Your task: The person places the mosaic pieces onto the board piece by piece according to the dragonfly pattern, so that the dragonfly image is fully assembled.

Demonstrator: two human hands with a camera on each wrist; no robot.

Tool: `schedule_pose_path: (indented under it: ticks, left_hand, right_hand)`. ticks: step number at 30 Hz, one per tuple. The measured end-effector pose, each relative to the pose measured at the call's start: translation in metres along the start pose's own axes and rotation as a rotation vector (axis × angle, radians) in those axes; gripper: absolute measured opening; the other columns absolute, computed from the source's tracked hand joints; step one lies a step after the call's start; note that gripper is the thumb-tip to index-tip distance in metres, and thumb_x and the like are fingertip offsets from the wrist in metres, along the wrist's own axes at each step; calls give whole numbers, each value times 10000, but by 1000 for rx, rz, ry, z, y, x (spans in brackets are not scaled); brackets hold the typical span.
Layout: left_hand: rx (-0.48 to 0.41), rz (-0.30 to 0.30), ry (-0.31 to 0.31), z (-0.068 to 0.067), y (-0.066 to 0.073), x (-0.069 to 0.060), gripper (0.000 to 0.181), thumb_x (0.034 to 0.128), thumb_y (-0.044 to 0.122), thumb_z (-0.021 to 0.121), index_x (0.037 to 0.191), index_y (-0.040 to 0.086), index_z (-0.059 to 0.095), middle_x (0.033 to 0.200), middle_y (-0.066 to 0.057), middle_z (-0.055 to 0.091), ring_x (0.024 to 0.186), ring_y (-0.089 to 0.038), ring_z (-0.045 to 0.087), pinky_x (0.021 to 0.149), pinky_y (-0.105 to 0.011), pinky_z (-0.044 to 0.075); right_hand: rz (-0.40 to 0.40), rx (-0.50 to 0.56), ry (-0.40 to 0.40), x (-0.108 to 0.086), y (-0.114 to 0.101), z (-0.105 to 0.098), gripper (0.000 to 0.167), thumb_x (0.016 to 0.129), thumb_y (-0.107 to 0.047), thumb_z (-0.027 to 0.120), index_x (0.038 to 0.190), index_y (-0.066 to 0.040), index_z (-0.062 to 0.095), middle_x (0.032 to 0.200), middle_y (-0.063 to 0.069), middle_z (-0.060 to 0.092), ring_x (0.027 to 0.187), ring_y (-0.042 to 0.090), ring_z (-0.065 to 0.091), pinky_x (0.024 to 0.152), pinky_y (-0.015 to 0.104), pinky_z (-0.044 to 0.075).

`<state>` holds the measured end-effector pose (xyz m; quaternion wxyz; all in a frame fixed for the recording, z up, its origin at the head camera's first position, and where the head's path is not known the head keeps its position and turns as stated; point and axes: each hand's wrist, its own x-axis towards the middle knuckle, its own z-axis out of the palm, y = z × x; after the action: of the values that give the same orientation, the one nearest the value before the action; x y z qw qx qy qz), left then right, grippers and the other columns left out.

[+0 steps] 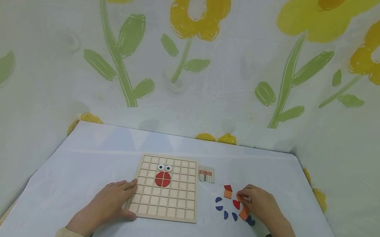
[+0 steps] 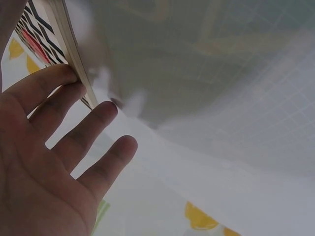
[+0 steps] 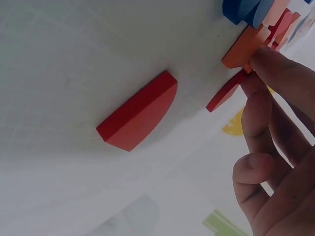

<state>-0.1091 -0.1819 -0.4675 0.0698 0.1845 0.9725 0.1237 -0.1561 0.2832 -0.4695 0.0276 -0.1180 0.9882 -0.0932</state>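
My left hand (image 1: 108,203) rests at the left side of a wooden grid board (image 1: 180,213). In the left wrist view its fingers (image 2: 83,135) are extended, some touching the board's edge. On the board, a red circle (image 1: 162,179) made of quarter pieces sits below two eye pieces (image 1: 165,167). Over the loose pieces, my right hand (image 1: 262,206) pinches a small orange piece (image 1: 239,197) between thumb and finger; its shape is mostly hidden. Close by lie a red quarter piece (image 1: 236,204), an orange square (image 1: 244,214) and, farther left, another orange square (image 1: 227,194).
Several blue half-circle pieces (image 1: 226,215) lie scattered left of and below the right hand. A red piece (image 1: 227,187) touches the farther orange square. Beside the board's upper right corner lies a printed pattern card (image 1: 206,174). Flower-printed cloth (image 1: 230,80) rises behind the white table (image 1: 107,155).
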Motion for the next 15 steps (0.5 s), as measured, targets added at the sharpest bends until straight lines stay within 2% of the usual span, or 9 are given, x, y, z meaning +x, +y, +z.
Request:
schedule_pose_path:
  ticks: [9,15]
  left_hand:
    - [5,-3,-3,0,1,-1,941,678,513,893,1390,-21,587,1488,-141,531,1330,-389,507,1072,-605,423]
    - [4,3,3,0,1,-1,939,676,517,892,1387,-18,591,1487,-139,533,1326,-393,511,1066,-607,429]
  right_hand:
    - [-2,-16,7,3,0,3,257,821,-218,865,1061,-167,787,861,-88,620,766,93,569,710,264,594]
    - [-40,21,54,11,-11,-7,258,845,-235,848,1077,-160,764,936,-43,632,800,121,578,716,266,596]
